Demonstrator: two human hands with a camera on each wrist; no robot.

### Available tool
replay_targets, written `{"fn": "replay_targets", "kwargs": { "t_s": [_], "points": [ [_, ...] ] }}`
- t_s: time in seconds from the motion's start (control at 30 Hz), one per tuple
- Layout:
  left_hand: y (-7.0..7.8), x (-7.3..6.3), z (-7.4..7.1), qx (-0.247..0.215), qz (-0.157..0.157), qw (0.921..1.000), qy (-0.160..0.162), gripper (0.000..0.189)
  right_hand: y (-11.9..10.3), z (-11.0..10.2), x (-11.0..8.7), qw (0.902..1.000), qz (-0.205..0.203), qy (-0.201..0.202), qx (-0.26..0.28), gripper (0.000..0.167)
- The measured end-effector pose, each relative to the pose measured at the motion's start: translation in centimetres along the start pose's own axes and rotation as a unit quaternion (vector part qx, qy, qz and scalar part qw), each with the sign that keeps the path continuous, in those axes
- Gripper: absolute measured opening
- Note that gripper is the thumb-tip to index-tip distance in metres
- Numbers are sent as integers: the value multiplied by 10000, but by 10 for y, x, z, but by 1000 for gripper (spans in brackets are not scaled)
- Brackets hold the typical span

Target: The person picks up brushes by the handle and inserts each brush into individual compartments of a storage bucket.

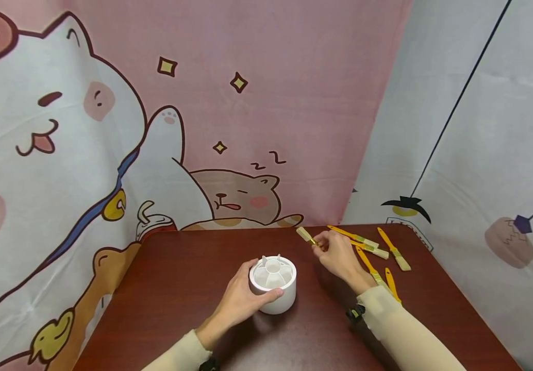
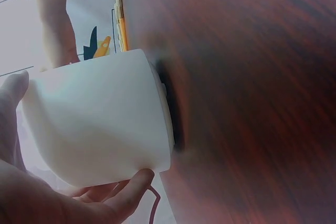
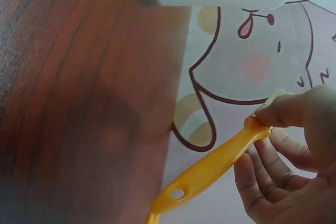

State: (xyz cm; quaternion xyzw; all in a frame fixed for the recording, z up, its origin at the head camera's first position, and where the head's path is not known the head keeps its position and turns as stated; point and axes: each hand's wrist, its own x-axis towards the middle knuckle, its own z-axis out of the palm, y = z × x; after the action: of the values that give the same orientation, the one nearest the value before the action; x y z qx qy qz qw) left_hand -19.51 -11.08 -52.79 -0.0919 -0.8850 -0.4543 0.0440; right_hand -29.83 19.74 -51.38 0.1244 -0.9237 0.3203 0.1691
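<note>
My left hand [image 1: 237, 298] grips a white round holder [image 1: 279, 305] with several inner compartments, its fingers on the far left side and the thumb across the front. In the left wrist view the holder's smooth wall [image 2: 100, 119] fills the middle, and fingers curve around it. To the right of the holder, my right hand [image 1: 339, 257] pinches a flat paintbrush with pale bristles [image 1: 302, 234] pointing up and left. The brush's yellow handle [image 3: 210, 174] shows fully in the right wrist view, thumb and fingers near the ferrule. The holder's compartments appear to hold no brushes.
Several more yellow-handled paintbrushes [image 1: 401, 260] lie loosely on the right side of the dark brown table [image 1: 169, 288]. A cloth [image 1: 303, 103] with cartoon animals hangs behind the table's back edge and along its sides.
</note>
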Motion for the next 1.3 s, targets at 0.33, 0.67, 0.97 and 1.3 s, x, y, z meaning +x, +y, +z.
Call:
{"fn": "replay_targets", "kwargs": {
  "t_s": [0.33,0.67,0.97,1.3],
  "points": [
    [3,0,-2,13,-11,10000,-48,112,-19,-14,-10,9988,-357,165,303,16],
    [1,2,-3,19,-11,9999,-98,113,-45,-29,-21,9947,-763,338,593,17],
    [-3,5,-2,-75,-89,9998,-136,112,-73,-45,-31,9885,-1229,518,719,20],
    [-1,5,-3,-13,-54,9999,-152,112,-95,-56,-39,9811,-1598,542,947,23]
  ]
}}
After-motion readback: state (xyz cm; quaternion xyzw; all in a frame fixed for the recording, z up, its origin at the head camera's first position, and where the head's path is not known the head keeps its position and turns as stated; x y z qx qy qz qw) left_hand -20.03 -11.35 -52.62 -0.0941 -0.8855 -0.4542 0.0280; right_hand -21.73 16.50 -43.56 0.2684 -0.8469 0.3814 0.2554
